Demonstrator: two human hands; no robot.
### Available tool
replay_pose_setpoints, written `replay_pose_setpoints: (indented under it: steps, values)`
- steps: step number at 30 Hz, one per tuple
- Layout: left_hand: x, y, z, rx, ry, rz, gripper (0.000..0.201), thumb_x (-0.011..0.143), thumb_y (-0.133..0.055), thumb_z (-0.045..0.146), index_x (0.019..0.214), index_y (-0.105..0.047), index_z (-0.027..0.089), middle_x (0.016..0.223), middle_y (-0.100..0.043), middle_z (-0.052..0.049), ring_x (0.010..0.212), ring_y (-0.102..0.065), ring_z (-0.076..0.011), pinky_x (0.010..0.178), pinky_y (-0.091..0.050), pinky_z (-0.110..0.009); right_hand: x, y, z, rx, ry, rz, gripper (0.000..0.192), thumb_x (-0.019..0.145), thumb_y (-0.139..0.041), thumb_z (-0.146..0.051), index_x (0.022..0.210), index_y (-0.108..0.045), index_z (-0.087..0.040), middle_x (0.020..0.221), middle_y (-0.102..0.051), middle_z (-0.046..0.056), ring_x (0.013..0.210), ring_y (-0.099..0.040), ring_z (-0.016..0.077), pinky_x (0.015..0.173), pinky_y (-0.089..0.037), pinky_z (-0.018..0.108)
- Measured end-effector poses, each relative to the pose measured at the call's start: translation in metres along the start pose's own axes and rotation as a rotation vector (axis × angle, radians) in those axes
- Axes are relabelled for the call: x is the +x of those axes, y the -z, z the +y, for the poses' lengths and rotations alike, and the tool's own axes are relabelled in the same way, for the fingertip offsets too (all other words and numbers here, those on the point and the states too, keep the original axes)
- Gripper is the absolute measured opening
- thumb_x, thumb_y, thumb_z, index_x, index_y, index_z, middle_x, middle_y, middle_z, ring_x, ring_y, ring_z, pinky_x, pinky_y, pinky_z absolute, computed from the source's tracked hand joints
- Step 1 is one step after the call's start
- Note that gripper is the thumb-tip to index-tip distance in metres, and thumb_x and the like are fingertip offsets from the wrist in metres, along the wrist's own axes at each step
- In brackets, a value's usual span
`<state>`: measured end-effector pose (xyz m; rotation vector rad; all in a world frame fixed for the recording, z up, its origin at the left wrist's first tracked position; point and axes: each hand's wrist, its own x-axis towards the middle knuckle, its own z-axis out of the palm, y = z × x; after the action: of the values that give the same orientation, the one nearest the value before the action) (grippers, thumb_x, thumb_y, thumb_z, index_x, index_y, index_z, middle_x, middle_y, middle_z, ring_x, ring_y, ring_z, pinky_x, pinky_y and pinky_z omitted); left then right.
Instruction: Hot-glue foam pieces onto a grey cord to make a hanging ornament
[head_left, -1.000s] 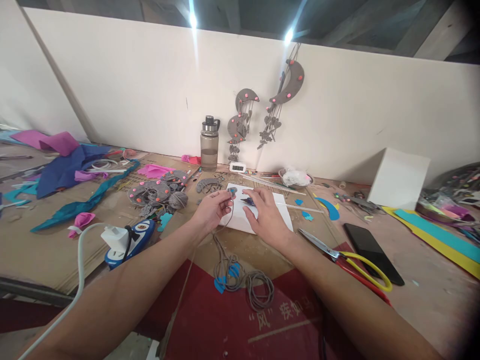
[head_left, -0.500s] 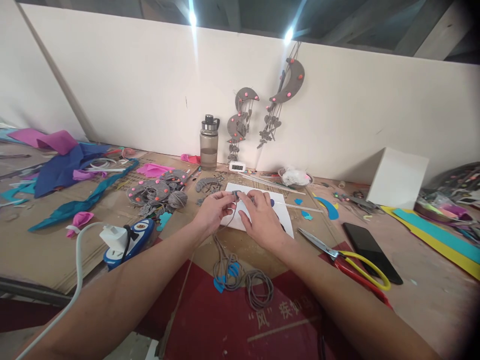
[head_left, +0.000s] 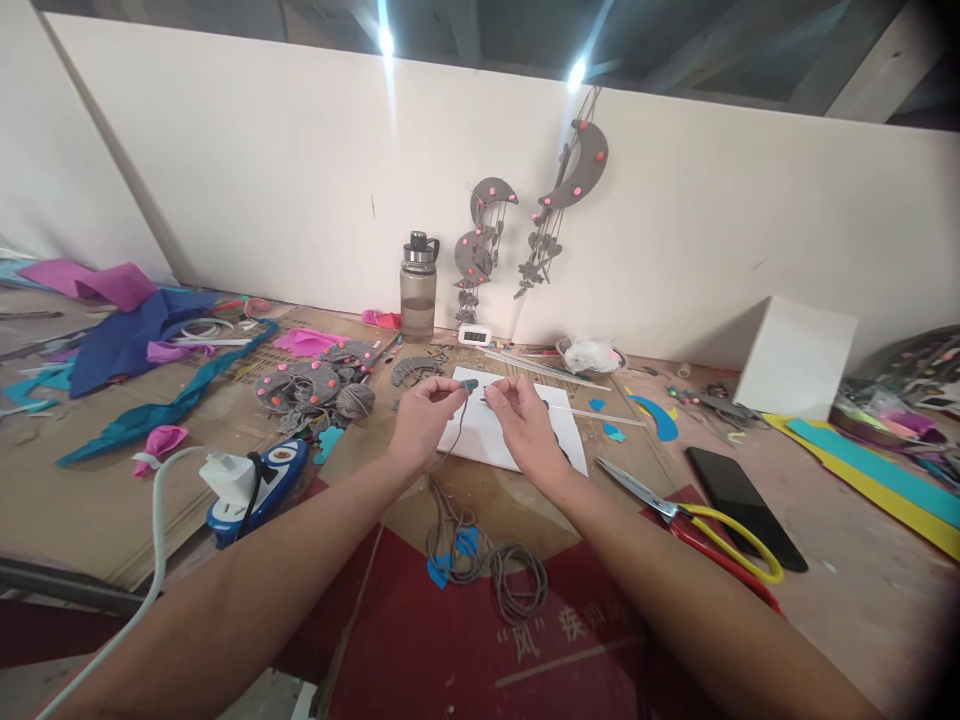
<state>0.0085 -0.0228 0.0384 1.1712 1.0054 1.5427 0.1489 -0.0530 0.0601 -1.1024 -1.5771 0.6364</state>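
Grey cord: from the head view we see a grey cord running from our left hand down to loose coils on the tabletop, near our forearms.
Left hand: we have it raised a little above the white sheet, thumb and forefinger pinched shut on the cord, with a small teal piece at the fingertips.
Right hand: our right hand is just beside the left, its fingers pinched narrow near the cord's end; we cannot tell what it grips, if anything.
White sheet: it lies flat on the tabletop under both hands, with a dark blue scrap showing at its right edge.
Coils: the cord's coils lie on the red cloth, with blue scraps tangled among them.
Right of our hands: scissors with yellow and red handles lie near the sheet, and a black phone lies just beyond them; a white box stands farther back.
Left of our hands: we see a blue and white device with a white plug and cable, and a heap of grey felt shapes with pink dots.
Back of the tabletop: a water bottle stands upright by the wall.
Wall: grey moon hangings with pink dots hang above the bottle's right.
Far left: blue, teal and pink fabric lies spread out.
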Motion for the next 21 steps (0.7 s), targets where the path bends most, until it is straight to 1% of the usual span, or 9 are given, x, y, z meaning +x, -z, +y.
replay_pose_setpoints:
  steps: [3,5,6,7,9,11,13,17,21]
  values:
    - [-0.002,0.003,0.003,0.144,-0.216,0.017,0.009,0.068,-0.072,0.025,0.072,-0.067,0.018,0.084,-0.064,-0.004,0.078,-0.056,-0.0141,0.072,-0.043,-0.025,0.005,-0.013,0.005,0.196,-0.063,-0.018,0.032,0.08,-0.059,-0.046,0.092,-0.042,-0.022,0.093,-0.057,0.001,0.085,-0.056,0.0129,0.079,-0.046,0.03]
    - [-0.004,0.005,0.007,0.193,-0.312,0.006,0.008,0.068,-0.072,0.024,0.071,-0.067,0.018,0.092,-0.064,-0.005,0.087,-0.057,-0.0162,0.077,-0.043,-0.026,0.007,-0.02,0.009,0.322,-0.115,-0.056,0.038,0.076,-0.063,-0.046,0.096,-0.038,-0.024,0.09,-0.056,-0.002,0.077,-0.058,0.0109,0.076,-0.049,0.03]
    - [-0.004,0.005,0.008,0.199,-0.326,0.002,0.008,0.068,-0.072,0.023,0.071,-0.067,0.018,0.093,-0.064,-0.005,0.089,-0.057,-0.0166,0.077,-0.043,-0.026,0.008,-0.023,0.01,0.371,-0.144,-0.076,0.04,0.076,-0.063,-0.045,0.097,-0.036,-0.025,0.088,-0.055,-0.003,0.07,-0.057,0.0096,0.073,-0.05,0.03]
    - [-0.004,0.005,0.009,0.186,-0.315,0.003,0.008,0.068,-0.072,0.023,0.071,-0.067,0.018,0.092,-0.064,-0.005,0.088,-0.057,-0.0165,0.077,-0.043,-0.026,0.009,-0.025,0.012,0.404,-0.17,-0.09,0.041,0.076,-0.063,-0.045,0.098,-0.035,-0.025,0.085,-0.055,-0.005,0.063,-0.055,0.0082,0.069,-0.051,0.03]
    - [-0.003,0.004,0.009,0.117,-0.233,0.004,0.009,0.069,-0.071,0.024,0.071,-0.066,0.017,0.082,-0.065,-0.003,0.077,-0.058,-0.0147,0.072,-0.043,-0.026,0.009,-0.026,0.014,0.414,-0.202,-0.09,0.04,0.077,-0.062,-0.044,0.1,-0.035,-0.026,0.08,-0.053,-0.007,0.054,-0.05,0.0065,0.062,-0.05,0.028]
    - [-0.002,0.002,0.008,0.029,-0.127,-0.007,0.011,0.068,-0.071,0.026,0.071,-0.065,0.017,0.069,-0.063,-0.001,0.062,-0.054,-0.0114,0.062,-0.042,-0.024,0.009,-0.024,0.014,0.364,-0.202,-0.058,0.038,0.077,-0.06,-0.042,0.1,-0.036,-0.026,0.078,-0.053,-0.007,0.054,-0.05,0.0075,0.055,-0.047,0.025]
    - [-0.001,0.001,0.007,-0.022,-0.062,-0.033,0.014,0.069,-0.071,0.027,0.07,-0.063,0.016,0.062,-0.062,0.0,0.053,-0.05,-0.0092,0.055,-0.039,-0.024,0.01,-0.022,0.013,0.271,-0.159,-0.016,0.033,0.077,-0.06,-0.038,0.099,-0.039,-0.025,0.075,-0.053,-0.006,0.06,-0.051,0.0096,0.054,-0.044,0.023]
    - [-0.002,-0.001,0.007,-0.088,-0.023,-0.076,0.018,0.068,-0.071,0.025,0.078,-0.061,0.015,0.068,-0.064,-0.001,0.056,-0.057,-0.0104,0.057,-0.046,-0.025,0.008,-0.016,0.005,0.067,-0.022,0.025,0.013,0.079,-0.056,-0.031,0.084,-0.051,-0.021,0.073,-0.055,-0.003,0.065,-0.05,0.011,0.061,-0.042,0.025]
    - [-0.003,-0.001,0.008,-0.146,-0.009,-0.131,0.02,0.069,-0.071,0.025,0.083,-0.063,0.013,0.073,-0.065,-0.001,0.061,-0.061,-0.0106,0.065,-0.052,-0.027,0.007,-0.012,0.0,-0.048,0.034,0.041,0.012,0.083,-0.052,-0.03,0.082,-0.056,-0.02,0.076,-0.059,0.0,0.067,-0.051,0.0124,0.063,-0.04,0.026]
